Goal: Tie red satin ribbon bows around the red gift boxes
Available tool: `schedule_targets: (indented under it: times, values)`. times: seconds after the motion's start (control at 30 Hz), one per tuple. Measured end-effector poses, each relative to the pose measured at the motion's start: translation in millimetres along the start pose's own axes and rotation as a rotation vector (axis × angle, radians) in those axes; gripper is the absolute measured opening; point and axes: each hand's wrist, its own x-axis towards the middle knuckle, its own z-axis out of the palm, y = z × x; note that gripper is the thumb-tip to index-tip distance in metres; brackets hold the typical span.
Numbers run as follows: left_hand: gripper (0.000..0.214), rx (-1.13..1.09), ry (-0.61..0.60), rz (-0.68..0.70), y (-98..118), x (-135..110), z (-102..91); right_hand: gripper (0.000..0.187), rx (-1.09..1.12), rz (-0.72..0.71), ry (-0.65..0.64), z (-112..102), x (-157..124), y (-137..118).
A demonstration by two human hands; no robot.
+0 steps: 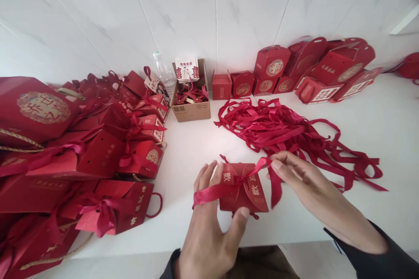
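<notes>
The red gift box (244,200) lies near the front of the white tabletop (183,148), right of a large heap of similar boxes (98,152) and in front of loose ribbons (278,126). The left hand (212,222) is spread along its left side, thumb at the near edge; whether those fingers grip, I cannot tell. The right hand's (301,178) fingers, just beyond its right side, pinch the knotted ribbon (262,164), which crosses the box and the left fingers.
</notes>
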Motion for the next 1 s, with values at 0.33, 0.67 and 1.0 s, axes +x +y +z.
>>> schedule_targets:
  times: [0.33,0.67,1.0]
  values:
    - [0.056,-0.04,-0.003,0.058,-8.6,33.1,22.0,0.03,0.646,0.095,-0.154,14.1,-3.0,11.9]
    - [0.044,-0.217,-0.011,0.02,-7.3,24.1,14.0,0.025,0.792,0.142,-0.086,11.2,-1.2,24.4]
    - [0.042,-0.366,0.172,-0.349,-7.9,11.0,0.1,0.034,0.645,0.136,-0.099,5.9,-2.0,22.5]
